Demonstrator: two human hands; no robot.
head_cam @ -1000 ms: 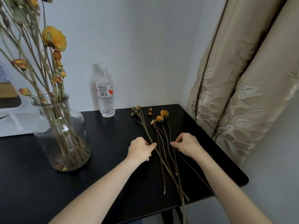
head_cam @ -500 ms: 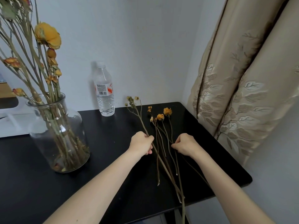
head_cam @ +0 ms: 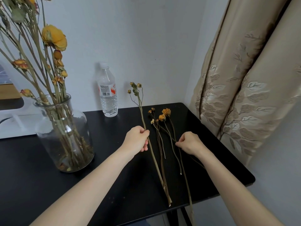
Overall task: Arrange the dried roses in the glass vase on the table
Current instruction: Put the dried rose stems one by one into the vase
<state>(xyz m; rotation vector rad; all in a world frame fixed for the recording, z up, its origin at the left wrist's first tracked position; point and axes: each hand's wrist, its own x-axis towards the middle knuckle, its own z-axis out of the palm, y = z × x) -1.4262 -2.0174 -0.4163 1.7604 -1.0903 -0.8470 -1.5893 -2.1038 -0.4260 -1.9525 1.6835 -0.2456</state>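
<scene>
A glass vase (head_cam: 65,132) stands at the left of the black table (head_cam: 114,176), holding several dried roses with yellow and orange heads. My left hand (head_cam: 136,139) is shut on a long dried rose stem (head_cam: 141,110) with small buds, its top raised off the table. Several more dried roses (head_cam: 164,115) lie on the table right of it. My right hand (head_cam: 189,143) pinches one of those lying stems near its middle.
A plastic water bottle (head_cam: 107,93) stands against the wall behind the stems. A beige patterned curtain (head_cam: 247,88) hangs close to the table's right edge. A white object (head_cam: 14,121) sits behind the vase at the left.
My left hand closed on the long stem and tilted its bud end up off the table. My right hand stayed on the lying stems.
</scene>
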